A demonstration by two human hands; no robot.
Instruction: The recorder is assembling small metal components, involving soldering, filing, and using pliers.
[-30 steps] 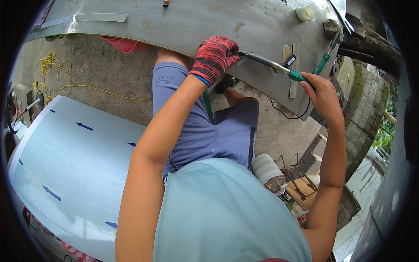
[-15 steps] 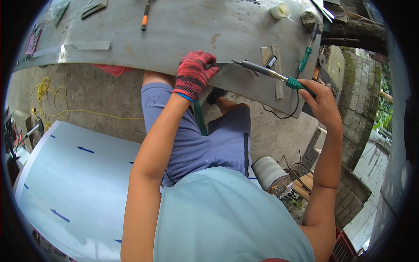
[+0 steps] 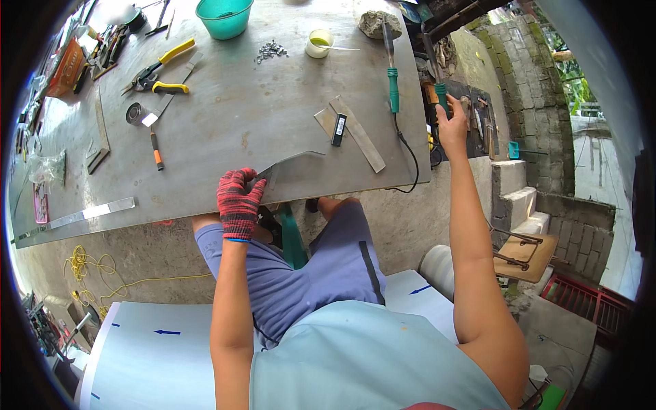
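My left hand point(image 3: 240, 198), in a red and black knit glove, is closed on the end of a thin bent sheet-metal piece point(image 3: 294, 158) at the table's near edge. The fingertips are partly hidden. My bare right hand point(image 3: 452, 126) grips the green handle of a soldering iron point(image 3: 441, 97) beyond the table's right edge; its dark shaft points away from me. A second green-handled soldering iron point(image 3: 393, 89) lies on the table, its shaft propped on a rough stone point(image 3: 380, 25). Between the hands, a small black box point(image 3: 338, 130) rests on flat metal strips point(image 3: 362, 140).
On the metal table point(image 3: 205, 137) are yellow-handled snips point(image 3: 171, 87), a tape roll point(image 3: 134, 113), an orange-and-black-handled tool point(image 3: 156, 152), a teal basin point(image 3: 224, 20), small metal bits point(image 3: 271, 51) and a white cup point(image 3: 319, 43) with a stick. A black cord point(image 3: 415, 164) hangs over the right edge.
My right hand has carried the soldering iron from above the table, near the gloved hand, to beyond its right edge. My left hand stays on the metal piece. The view takes in more of the table.
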